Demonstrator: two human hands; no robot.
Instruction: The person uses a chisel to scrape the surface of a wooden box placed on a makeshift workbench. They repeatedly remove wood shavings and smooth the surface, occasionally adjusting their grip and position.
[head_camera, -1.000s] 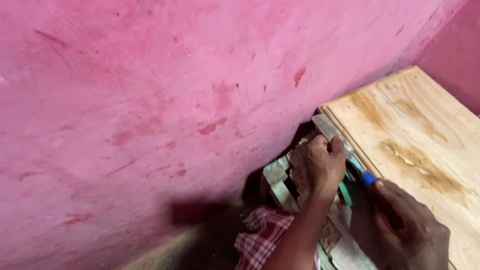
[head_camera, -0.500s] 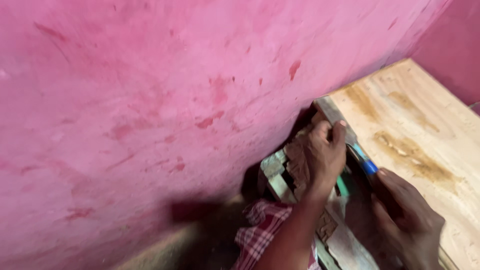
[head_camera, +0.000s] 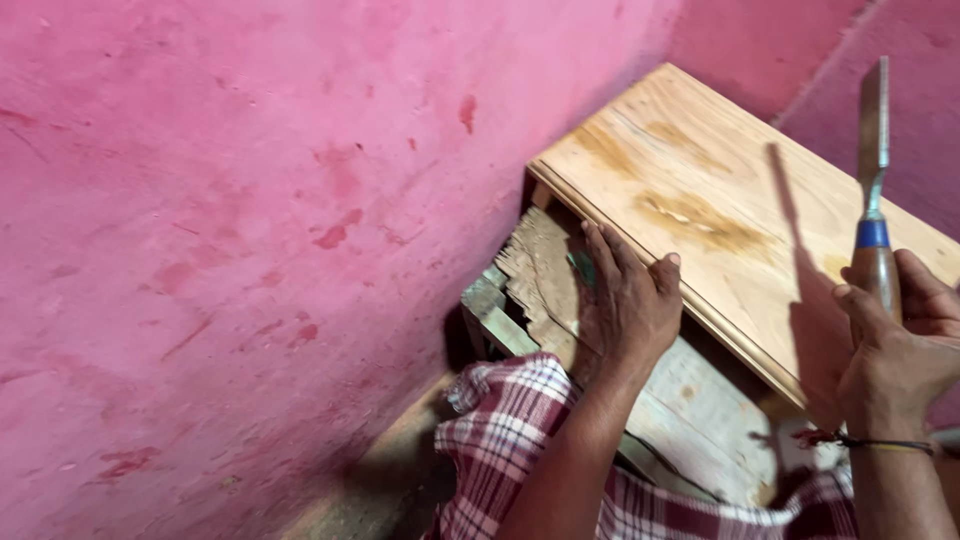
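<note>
My left hand (head_camera: 625, 300) lies flat on a rough, splintered wooden piece (head_camera: 540, 270), fingers spread against the edge of a light plywood board (head_camera: 720, 200) that rests on top. My right hand (head_camera: 895, 345) is closed around the wooden handle of a chisel (head_camera: 872, 190) with a blue band; its steel blade points straight up, clear of the board. A dark thread is tied around my right wrist. A red and white checked cloth (head_camera: 520, 440) covers my lap under the left forearm.
A pink plastered wall (head_camera: 250, 200) with darker red marks fills the left and runs behind the board. An old greenish wooden frame (head_camera: 495, 310) sits under the rough piece. More weathered planks (head_camera: 700, 420) show below the board.
My right hand has lifted the chisel from beside the left hand up to the right, blade now upright. The left hand has flattened onto the rough wood. The view shifted, showing more of the board.
</note>
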